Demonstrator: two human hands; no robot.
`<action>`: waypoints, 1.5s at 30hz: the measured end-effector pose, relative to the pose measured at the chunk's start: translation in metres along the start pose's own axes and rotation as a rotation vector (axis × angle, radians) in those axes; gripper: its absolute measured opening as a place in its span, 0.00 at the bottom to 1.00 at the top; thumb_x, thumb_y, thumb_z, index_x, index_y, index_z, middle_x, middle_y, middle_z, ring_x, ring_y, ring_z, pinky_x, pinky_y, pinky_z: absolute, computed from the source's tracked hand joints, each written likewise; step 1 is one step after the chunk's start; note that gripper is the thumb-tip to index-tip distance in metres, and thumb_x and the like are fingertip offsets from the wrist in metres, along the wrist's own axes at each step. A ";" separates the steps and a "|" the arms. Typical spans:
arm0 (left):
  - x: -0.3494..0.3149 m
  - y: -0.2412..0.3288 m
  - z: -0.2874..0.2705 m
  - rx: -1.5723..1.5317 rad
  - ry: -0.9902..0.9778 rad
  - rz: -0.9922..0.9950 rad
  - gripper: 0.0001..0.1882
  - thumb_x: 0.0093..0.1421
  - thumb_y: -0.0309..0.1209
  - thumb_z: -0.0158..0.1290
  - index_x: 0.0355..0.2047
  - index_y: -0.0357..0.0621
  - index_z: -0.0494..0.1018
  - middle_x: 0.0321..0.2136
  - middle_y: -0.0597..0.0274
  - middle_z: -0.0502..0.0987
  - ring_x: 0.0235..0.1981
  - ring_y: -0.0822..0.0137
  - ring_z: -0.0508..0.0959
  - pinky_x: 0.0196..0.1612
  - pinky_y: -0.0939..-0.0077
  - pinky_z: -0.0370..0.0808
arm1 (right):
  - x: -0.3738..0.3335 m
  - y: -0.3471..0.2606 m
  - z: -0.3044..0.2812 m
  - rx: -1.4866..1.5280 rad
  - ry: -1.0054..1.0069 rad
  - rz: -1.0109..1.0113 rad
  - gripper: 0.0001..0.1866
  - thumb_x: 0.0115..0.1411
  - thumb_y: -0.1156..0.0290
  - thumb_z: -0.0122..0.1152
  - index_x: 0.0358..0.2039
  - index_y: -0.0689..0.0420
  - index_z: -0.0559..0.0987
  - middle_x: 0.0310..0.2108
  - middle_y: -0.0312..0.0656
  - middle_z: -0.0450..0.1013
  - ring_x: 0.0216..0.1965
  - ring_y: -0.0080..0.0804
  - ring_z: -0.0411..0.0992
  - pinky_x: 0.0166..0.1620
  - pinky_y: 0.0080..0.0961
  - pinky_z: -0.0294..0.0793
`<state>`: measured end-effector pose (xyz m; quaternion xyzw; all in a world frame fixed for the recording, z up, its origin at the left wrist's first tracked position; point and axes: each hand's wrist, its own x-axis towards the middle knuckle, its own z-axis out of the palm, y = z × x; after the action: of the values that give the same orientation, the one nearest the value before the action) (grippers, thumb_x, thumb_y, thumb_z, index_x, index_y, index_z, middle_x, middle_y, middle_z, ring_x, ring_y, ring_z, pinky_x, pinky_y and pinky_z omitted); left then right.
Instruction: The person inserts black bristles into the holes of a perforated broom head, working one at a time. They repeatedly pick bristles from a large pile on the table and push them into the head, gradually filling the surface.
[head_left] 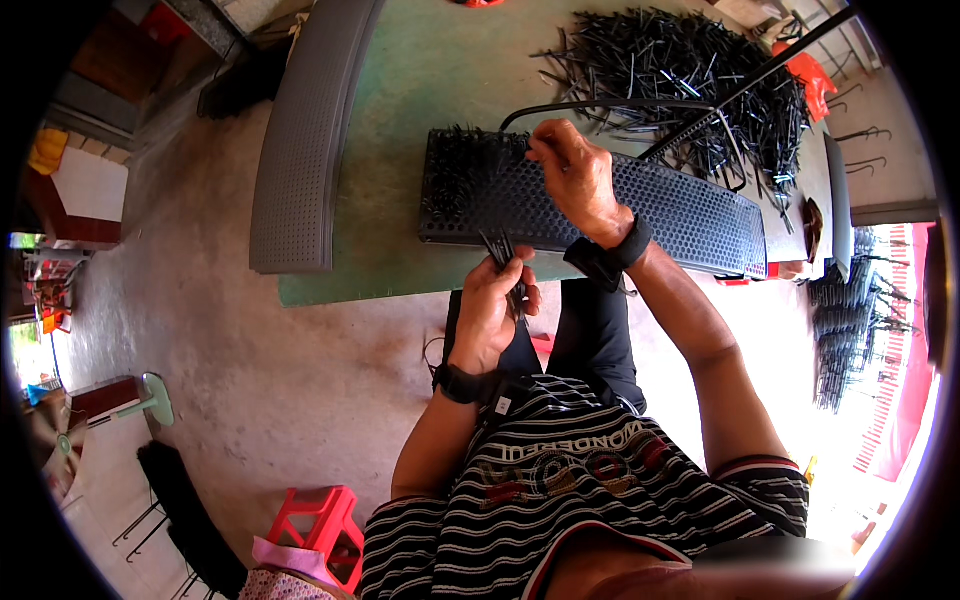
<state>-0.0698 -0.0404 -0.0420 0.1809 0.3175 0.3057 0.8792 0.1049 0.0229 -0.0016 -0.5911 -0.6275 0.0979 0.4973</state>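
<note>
A bundle of thin black strips (507, 262) is grasped in the fingers of the left hand (492, 305), just off the near edge of the holed board (690, 205), across its left-to-right long axis. The board is supported on the desk (385, 200). The right hand (578, 180) is held over it, beside the crowded black pieces (465, 180); its fingers are bent together, any grasp being hidden.

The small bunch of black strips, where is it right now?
In the head view, the small bunch of black strips is in the person's left hand, near the picture's middle, by the near edge of the perforated black tray.
</note>
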 end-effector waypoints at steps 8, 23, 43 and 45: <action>-0.004 0.008 0.005 0.077 -0.041 -0.029 0.11 0.64 0.31 0.43 0.44 0.39 0.68 0.23 0.61 0.72 0.18 0.69 0.70 0.21 0.76 0.66 | 0.006 0.010 -0.005 -0.490 -0.406 -0.221 0.09 0.52 0.75 0.53 0.36 0.60 0.74 0.26 0.46 0.69 0.26 0.48 0.70 0.29 0.38 0.73; -0.007 0.016 0.022 0.102 -0.219 -0.413 0.08 0.60 0.29 0.49 0.34 0.35 0.71 0.28 0.54 0.75 0.23 0.67 0.75 0.24 0.76 0.72 | -0.045 -0.012 -0.064 -0.432 -0.767 -1.042 0.15 0.40 0.68 0.57 0.28 0.66 0.74 0.26 0.43 0.68 0.31 0.36 0.69 0.39 0.31 0.70; 0.028 -0.002 0.047 0.041 0.167 0.146 0.09 0.62 0.35 0.49 0.30 0.45 0.72 0.17 0.70 0.70 0.14 0.77 0.68 0.14 0.83 0.61 | -0.069 -0.021 -0.036 -0.025 -0.625 0.072 0.13 0.56 0.70 0.47 0.22 0.67 0.73 0.18 0.53 0.72 0.16 0.43 0.73 0.22 0.32 0.72; 0.035 -0.006 0.040 0.007 0.207 0.159 0.08 0.62 0.35 0.49 0.30 0.45 0.72 0.17 0.70 0.70 0.14 0.77 0.68 0.15 0.83 0.64 | -0.070 -0.024 -0.031 -0.304 -0.509 -0.097 0.12 0.54 0.70 0.49 0.20 0.64 0.75 0.18 0.54 0.72 0.16 0.46 0.72 0.22 0.34 0.72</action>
<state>-0.0187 -0.0269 -0.0317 0.1762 0.3922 0.3900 0.8142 0.0992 -0.0568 -0.0047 -0.5848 -0.7668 0.1240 0.2338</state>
